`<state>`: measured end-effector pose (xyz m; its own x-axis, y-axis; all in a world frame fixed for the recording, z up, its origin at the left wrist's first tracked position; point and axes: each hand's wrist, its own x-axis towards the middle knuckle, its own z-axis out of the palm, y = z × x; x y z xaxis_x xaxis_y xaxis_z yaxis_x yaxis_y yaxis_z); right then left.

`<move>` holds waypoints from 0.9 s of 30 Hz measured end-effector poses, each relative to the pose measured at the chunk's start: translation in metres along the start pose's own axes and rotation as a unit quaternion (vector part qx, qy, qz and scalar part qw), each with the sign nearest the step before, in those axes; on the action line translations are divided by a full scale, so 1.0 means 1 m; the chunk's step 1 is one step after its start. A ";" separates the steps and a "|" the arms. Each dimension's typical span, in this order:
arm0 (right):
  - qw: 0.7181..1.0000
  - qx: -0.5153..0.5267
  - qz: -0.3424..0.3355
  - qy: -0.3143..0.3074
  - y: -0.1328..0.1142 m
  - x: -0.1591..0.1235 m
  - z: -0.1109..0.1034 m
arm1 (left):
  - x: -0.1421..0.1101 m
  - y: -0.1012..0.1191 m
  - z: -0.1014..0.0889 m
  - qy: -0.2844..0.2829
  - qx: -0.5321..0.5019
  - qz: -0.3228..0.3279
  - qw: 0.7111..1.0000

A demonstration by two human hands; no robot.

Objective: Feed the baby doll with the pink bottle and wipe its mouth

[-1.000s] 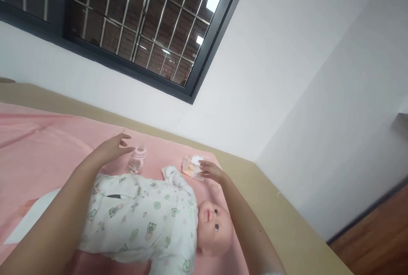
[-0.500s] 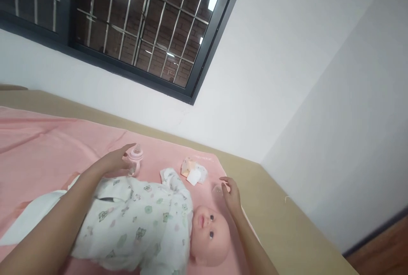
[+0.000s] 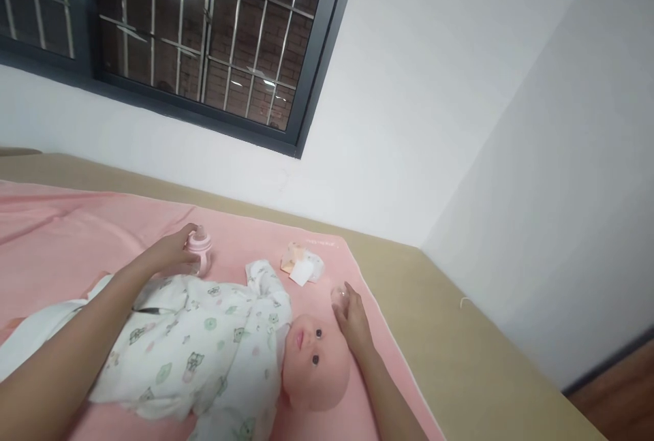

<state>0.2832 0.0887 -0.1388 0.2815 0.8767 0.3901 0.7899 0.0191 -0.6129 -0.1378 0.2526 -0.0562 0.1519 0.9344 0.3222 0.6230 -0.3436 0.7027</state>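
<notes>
A pink baby bottle (image 3: 200,245) with a clear teat and a handle stands beyond the doll's body. My left hand (image 3: 176,249) is wrapped round its left side. At the right, my right hand (image 3: 355,322) has thumb and fingers closed round a small clear plastic cap (image 3: 338,296) on the pink blanket. Between my arms lies a baby doll (image 3: 317,373) on its back, head to the right, dressed in a white printed outfit (image 3: 204,352). My left forearm crosses over its lower part.
A small pack of tissues or wipes (image 3: 301,266) lies on the pink blanket (image 3: 245,230), between the bottle and the cap. The blanket covers a tan padded surface (image 3: 419,318). Behind are a white wall and a dark-framed window (image 3: 296,134) with bars.
My right hand has moved in and closed round the clear cap. My left hand has settled on the bottle. The whole view has shifted slightly, so things appear further left.
</notes>
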 end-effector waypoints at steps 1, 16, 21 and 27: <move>1.000 -0.006 0.002 0.006 0.001 0.000 0.000 | 0.000 0.001 -0.001 -0.003 0.005 0.002 1.000; 0.992 0.106 0.054 0.036 -0.027 0.007 -0.014 | -0.018 0.062 -0.032 -0.068 -0.141 0.006 0.988; 0.976 0.210 -0.019 0.062 -0.113 0.020 -0.044 | -0.038 0.102 -0.033 -0.166 -0.214 0.068 0.960; 0.935 0.331 -0.129 0.018 -0.226 0.001 -0.054 | -0.064 0.140 -0.027 -0.211 -0.177 0.178 0.945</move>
<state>0.1347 0.0589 0.0372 0.1558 0.7858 0.5985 0.3263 0.5309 -0.7821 -0.0811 0.1422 0.0387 0.6430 0.6816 0.3492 0.1906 -0.5841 0.7890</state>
